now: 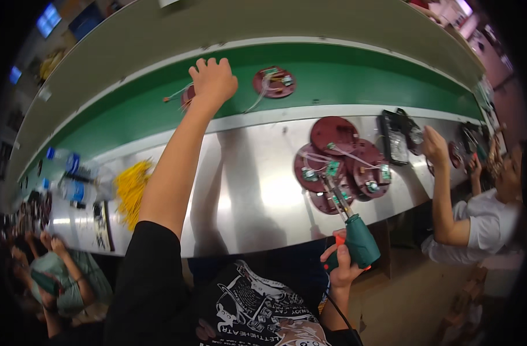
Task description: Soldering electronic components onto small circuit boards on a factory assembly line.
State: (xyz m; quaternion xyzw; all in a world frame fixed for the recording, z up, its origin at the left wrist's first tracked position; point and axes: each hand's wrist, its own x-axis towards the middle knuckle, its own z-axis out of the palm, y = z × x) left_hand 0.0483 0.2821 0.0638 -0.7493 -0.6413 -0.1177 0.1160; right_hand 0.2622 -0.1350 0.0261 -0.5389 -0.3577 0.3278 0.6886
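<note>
My left hand (214, 83) reaches out over the green belt with its fingers apart. Beneath and beside it lies a maroon round disc with thin wires (187, 95), partly hidden by the hand; whether they touch I cannot tell. My right hand (342, 268) is closed around the grip of a green soldering gun (362, 241) with a red trigger. Its metal tip points at a cluster of maroon discs (334, 135) on the metal bench, which carry small green circuit boards (332, 168) and pale wires. Another wired disc (274, 82) rests on the belt right of my left hand.
A bundle of yellow wires (133, 190) lies left on the metal bench (249, 202), near plastic bottles (73, 189) and a dark strip (102, 225). A black tray (395, 138) stands right of the discs. Co-workers sit at left (73, 277) and right (477, 222); the right one's hand (435, 147) nears the tray.
</note>
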